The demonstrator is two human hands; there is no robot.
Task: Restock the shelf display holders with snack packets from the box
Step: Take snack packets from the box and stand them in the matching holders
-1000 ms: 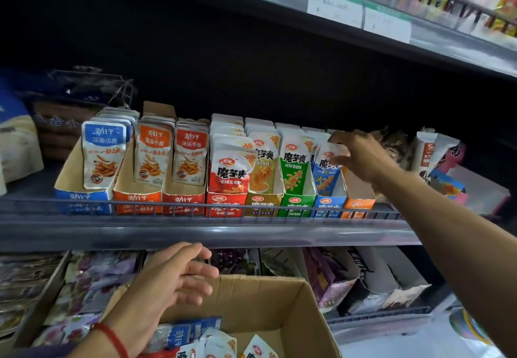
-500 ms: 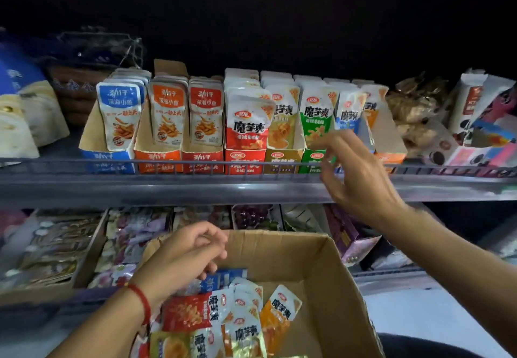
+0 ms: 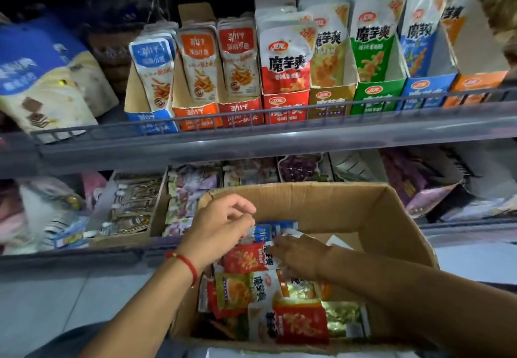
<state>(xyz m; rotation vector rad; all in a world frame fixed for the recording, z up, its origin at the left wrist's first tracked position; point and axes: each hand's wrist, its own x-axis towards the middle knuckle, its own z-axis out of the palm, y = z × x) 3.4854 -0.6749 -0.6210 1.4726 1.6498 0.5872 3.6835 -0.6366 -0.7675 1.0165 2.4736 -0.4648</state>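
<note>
A: Shelf [image 3: 251, 136], upper tier: holders [image 3: 285, 106] in a row, mostly full; the orange holder [image 3: 475, 80] at far right looks low.

B: Box [image 3: 391, 217], below: loose snack packets [image 3: 299, 321] piled inside.

A: Right hand [image 3: 300, 257]: a second ago up at the holders, now down in the box, fingers on a red packet [image 3: 246, 257]; whether it grips, cannot tell.

B: Left hand [image 3: 221, 226]: at the box's left wall, fingers loosely curled, holding nothing.

A: Status, as judged: one placement done, next pick starting.

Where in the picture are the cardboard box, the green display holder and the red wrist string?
cardboard box [image 3: 330, 204], head view, inner back wall
green display holder [image 3: 376, 96], head view, front panel
red wrist string [image 3: 188, 266], head view, band on the wrist
</note>
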